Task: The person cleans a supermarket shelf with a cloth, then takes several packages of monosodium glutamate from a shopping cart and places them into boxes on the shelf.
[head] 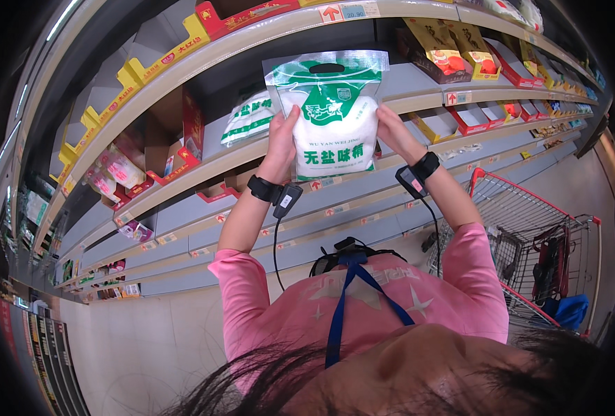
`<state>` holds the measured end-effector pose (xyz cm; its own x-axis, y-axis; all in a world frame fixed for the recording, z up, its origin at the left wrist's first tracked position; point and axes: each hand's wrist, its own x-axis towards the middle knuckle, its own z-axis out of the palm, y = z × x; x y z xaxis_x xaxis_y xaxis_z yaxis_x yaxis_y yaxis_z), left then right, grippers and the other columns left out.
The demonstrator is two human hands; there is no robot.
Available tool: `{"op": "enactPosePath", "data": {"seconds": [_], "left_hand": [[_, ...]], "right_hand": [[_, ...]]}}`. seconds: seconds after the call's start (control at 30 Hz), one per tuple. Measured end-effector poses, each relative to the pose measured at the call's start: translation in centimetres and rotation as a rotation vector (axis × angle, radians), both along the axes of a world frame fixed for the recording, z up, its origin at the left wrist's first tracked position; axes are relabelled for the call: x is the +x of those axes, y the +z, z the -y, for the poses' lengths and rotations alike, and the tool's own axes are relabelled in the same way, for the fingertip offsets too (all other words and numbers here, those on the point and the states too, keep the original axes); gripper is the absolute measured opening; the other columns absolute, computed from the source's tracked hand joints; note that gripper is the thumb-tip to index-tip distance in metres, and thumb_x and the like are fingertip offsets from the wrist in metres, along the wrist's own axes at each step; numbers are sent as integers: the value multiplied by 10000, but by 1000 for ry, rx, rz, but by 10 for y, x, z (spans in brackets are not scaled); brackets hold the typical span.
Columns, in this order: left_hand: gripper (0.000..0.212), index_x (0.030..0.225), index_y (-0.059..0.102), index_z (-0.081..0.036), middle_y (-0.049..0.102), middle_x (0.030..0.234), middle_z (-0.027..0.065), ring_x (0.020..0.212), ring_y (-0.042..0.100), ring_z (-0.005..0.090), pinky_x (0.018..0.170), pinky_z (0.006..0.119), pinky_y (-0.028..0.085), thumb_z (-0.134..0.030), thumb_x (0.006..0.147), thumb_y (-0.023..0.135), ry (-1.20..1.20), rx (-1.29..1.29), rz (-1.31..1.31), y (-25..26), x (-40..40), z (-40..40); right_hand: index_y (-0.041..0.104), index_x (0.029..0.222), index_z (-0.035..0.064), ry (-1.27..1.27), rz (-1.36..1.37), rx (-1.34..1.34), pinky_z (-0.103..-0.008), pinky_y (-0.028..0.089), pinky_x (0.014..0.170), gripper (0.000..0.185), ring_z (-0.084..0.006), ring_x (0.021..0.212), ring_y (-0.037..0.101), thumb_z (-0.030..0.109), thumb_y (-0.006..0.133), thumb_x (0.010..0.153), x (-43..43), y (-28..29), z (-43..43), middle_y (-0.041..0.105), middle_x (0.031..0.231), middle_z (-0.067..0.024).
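Between my two hands a plump plastic bag of white seasoning (336,132) is held upright, its green-and-white printed front towards me. The clear top has a cut-out carry hole. My left hand (282,136) grips the bag's left side, thumb on the front. On the opposite side my right hand (397,131) holds the edge; its fingers are partly hidden behind the bag. Another green-and-white bag (247,117) lies on the shelf just behind and left of the held one. Each wrist wears a black strap with a small cabled device.
A long supermarket shelf (219,136) with several tiers curves around me. Red cartons (174,161) and pink-labelled bags (122,169) sit to the left, gold packets (440,49) at upper right. A wire shopping cart (526,244) holding a blue item (570,312) stands at my right.
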<state>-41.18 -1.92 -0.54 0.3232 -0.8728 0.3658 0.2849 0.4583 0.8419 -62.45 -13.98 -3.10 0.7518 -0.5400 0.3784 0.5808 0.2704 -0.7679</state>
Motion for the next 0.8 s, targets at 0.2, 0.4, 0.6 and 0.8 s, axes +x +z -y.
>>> {"op": "enactPosePath", "data": {"seconds": [0.2,0.4,0.6,0.8], "left_hand": [[291,1067,473,27,570,995,93,884,562,163,769,271,450,-163,850,511,-10,19,-68,1,-9,-5],[322,1105,442,28,546,1044,99,920,544,163,792,276,438,-166,855,501,0,43,-73,3,-14,-13],[314,1119,436,15,524,1088,89,999,500,167,876,310,383,-148,856,492,-146,-66,54,-11,5,-20],[291,1088,469,33,531,1077,96,988,501,164,884,307,373,-100,834,521,27,-64,-23,-42,-9,-26]], "right_hand": [[408,1153,14,-99,-31,21,-267,386,858,341,-138,987,497,217,445,881,8,4,5,521,1079,-72],[546,1011,5,-144,-129,-18,-233,431,764,295,-111,851,554,254,460,878,3,24,-4,589,920,-53],[590,944,-1,-185,-96,-24,-248,460,685,291,-121,759,578,257,482,865,-3,19,-20,607,863,-66],[604,911,-27,-129,-86,-20,-235,468,670,265,-130,733,590,204,485,862,-12,0,-31,615,847,-88]]}}
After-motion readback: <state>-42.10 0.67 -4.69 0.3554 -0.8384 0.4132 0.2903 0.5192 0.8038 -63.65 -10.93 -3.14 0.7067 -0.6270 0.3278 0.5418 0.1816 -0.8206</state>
